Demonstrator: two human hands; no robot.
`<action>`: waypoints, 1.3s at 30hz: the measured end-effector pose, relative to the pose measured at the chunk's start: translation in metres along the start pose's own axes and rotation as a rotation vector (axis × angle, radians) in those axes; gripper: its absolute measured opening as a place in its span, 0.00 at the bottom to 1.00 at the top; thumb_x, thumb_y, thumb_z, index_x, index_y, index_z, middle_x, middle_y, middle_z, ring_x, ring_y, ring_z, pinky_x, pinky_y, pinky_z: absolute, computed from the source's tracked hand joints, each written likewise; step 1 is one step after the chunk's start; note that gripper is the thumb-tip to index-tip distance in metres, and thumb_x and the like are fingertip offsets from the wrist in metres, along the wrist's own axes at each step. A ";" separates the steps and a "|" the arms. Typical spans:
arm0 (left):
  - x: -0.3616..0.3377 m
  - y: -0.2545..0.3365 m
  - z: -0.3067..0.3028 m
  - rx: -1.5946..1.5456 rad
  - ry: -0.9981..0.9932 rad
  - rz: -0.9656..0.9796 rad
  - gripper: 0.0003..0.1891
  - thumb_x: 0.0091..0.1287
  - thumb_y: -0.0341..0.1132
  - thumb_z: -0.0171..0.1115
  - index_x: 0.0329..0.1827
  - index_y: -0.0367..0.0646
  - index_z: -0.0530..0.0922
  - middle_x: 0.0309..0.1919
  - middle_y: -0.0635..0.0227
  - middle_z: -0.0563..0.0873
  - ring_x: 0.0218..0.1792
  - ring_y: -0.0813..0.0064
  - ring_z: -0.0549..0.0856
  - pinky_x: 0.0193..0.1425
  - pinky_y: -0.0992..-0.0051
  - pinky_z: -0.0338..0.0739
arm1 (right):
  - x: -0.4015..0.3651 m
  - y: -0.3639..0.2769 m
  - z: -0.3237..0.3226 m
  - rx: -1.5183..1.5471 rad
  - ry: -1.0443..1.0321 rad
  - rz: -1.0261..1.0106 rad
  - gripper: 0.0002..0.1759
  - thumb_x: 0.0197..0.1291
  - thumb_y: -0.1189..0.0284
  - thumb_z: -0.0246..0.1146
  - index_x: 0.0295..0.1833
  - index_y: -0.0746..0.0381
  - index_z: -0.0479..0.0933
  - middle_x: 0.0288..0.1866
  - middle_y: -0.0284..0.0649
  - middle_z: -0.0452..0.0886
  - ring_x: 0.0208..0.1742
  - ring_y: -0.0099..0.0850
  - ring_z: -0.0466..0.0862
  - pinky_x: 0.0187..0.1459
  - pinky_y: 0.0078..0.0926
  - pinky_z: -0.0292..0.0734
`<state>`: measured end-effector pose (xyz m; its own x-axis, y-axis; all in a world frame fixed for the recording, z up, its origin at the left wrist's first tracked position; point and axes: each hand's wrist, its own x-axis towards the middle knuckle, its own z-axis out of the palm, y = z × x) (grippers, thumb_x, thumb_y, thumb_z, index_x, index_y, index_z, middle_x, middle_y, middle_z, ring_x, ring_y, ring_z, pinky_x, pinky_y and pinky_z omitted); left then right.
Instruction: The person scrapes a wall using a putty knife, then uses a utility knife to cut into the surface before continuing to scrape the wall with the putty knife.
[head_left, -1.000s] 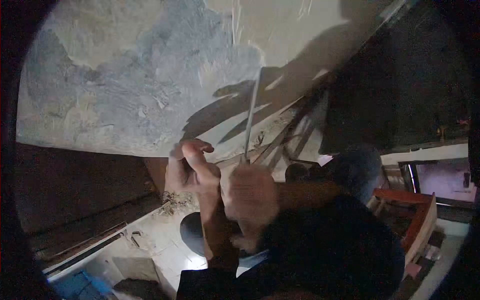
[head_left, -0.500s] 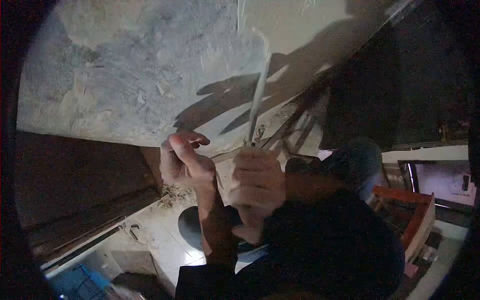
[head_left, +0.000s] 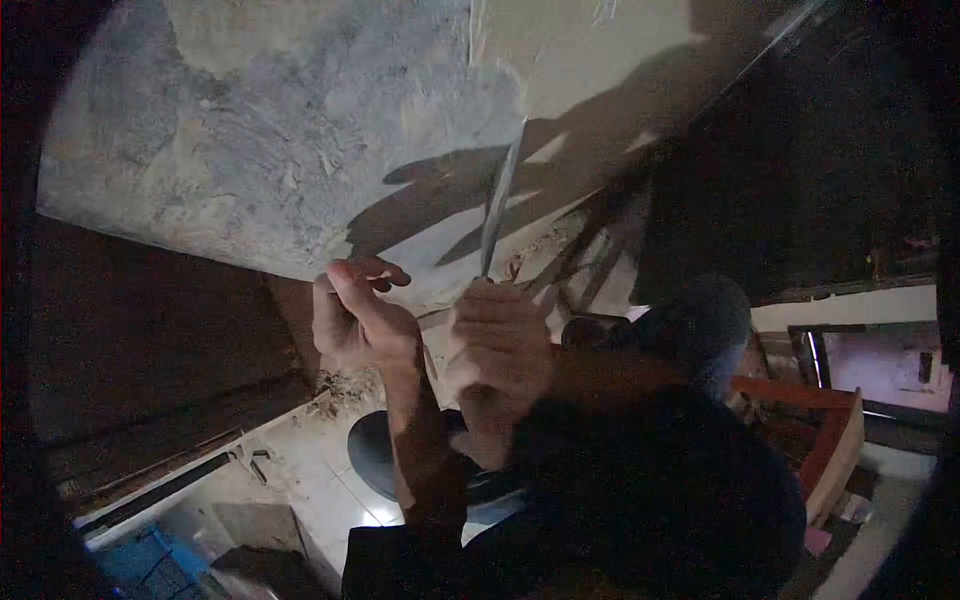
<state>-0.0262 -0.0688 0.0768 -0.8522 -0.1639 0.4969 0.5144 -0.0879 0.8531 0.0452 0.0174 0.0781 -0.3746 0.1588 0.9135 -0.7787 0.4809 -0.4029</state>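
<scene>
My right hand [head_left: 498, 345] is closed in a fist around the lower end of a long, thin metal blade [head_left: 503, 195]; its handle is hidden in the fist. The blade points up, its tip right at the ragged edge between cream coating and bare grey on the wall [head_left: 300, 120]. Beside it, my left hand [head_left: 368, 315] is raised with loosely curled fingers and thumb apart, nothing visible in it. It sits close to the wall's lower edge. Shadows of both hands and the blade fall across the surface.
Debris [head_left: 345, 390] lies on the pale tiled floor [head_left: 310, 480] below. A blue crate [head_left: 155, 565] stands at lower left. To the right are a wooden drawer-like box [head_left: 845, 440] and my bent knee [head_left: 715, 320]. A dark panel [head_left: 790, 190] borders the wall.
The right hand and blade have shifted slightly left in view, and the blade's tip now appears lower. The left hand keeps nearly the same pose. The whole view has moved slightly.
</scene>
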 end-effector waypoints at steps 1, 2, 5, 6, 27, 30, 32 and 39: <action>0.001 0.001 0.000 -0.095 -0.038 0.010 0.21 0.70 0.43 0.49 0.25 0.35 0.75 0.18 0.66 0.79 0.17 0.80 0.74 0.24 0.79 0.68 | -0.001 0.003 -0.001 -0.063 -0.177 -0.007 0.14 0.19 0.68 0.56 0.22 0.58 0.70 0.21 0.33 0.70 0.20 0.31 0.74 0.21 0.27 0.62; 0.005 0.004 0.001 -0.091 -0.036 0.024 0.21 0.70 0.43 0.49 0.25 0.35 0.75 0.18 0.66 0.79 0.17 0.80 0.74 0.24 0.79 0.68 | 0.001 0.005 -0.005 -0.055 -0.172 -0.017 0.14 0.19 0.68 0.56 0.22 0.58 0.70 0.21 0.33 0.70 0.20 0.31 0.74 0.21 0.27 0.62; 0.009 0.021 0.001 0.022 -0.363 -0.369 0.20 0.69 0.46 0.53 0.35 0.32 0.77 0.20 0.64 0.80 0.19 0.80 0.75 0.24 0.80 0.68 | 0.006 -0.003 -0.010 0.043 -0.104 -0.019 0.12 0.48 0.69 0.66 0.24 0.61 0.70 0.24 0.35 0.74 0.22 0.33 0.75 0.26 0.30 0.67; 0.009 0.025 0.003 0.105 -0.591 -0.531 0.21 0.68 0.47 0.53 0.42 0.32 0.76 0.25 0.61 0.81 0.24 0.78 0.77 0.28 0.78 0.70 | 0.008 -0.004 -0.009 0.045 -0.116 -0.017 0.12 0.48 0.69 0.66 0.24 0.61 0.70 0.24 0.35 0.74 0.22 0.33 0.75 0.26 0.30 0.67; -0.010 -0.011 0.001 0.031 -0.727 -0.128 0.20 0.64 0.39 0.57 0.59 0.42 0.71 0.52 0.60 0.78 0.52 0.63 0.76 0.56 0.67 0.69 | 0.076 0.015 -0.002 -0.060 -1.221 0.103 0.19 0.49 0.57 0.62 0.25 0.64 0.74 0.14 0.45 0.74 0.19 0.42 0.78 0.23 0.41 0.73; -0.015 -0.006 0.031 0.072 -0.734 -0.064 0.20 0.64 0.36 0.57 0.59 0.44 0.72 0.54 0.61 0.77 0.54 0.62 0.76 0.58 0.66 0.69 | 0.064 0.005 -0.003 0.092 -0.979 -0.048 0.19 0.53 0.58 0.61 0.20 0.61 0.72 0.07 0.36 0.69 0.09 0.34 0.74 0.11 0.34 0.68; -0.019 -0.005 0.042 0.099 -0.760 -0.015 0.19 0.64 0.34 0.58 0.59 0.45 0.72 0.55 0.62 0.77 0.55 0.61 0.76 0.59 0.65 0.69 | 0.067 -0.003 -0.010 0.057 -0.964 -0.113 0.19 0.53 0.58 0.60 0.19 0.60 0.71 0.06 0.36 0.67 0.07 0.32 0.72 0.10 0.32 0.66; -0.013 0.001 0.028 0.371 -0.864 0.220 0.13 0.66 0.28 0.54 0.54 0.46 0.76 0.57 0.58 0.76 0.60 0.59 0.74 0.61 0.62 0.71 | 0.060 0.000 -0.012 0.212 -0.837 -0.084 0.21 0.54 0.58 0.60 0.17 0.61 0.71 0.07 0.36 0.68 0.07 0.31 0.72 0.09 0.31 0.65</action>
<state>-0.0168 -0.0397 0.0757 -0.5931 0.6529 0.4711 0.7342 0.1984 0.6493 0.0287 0.0368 0.1335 -0.4942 -0.5969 0.6320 -0.8664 0.2787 -0.4143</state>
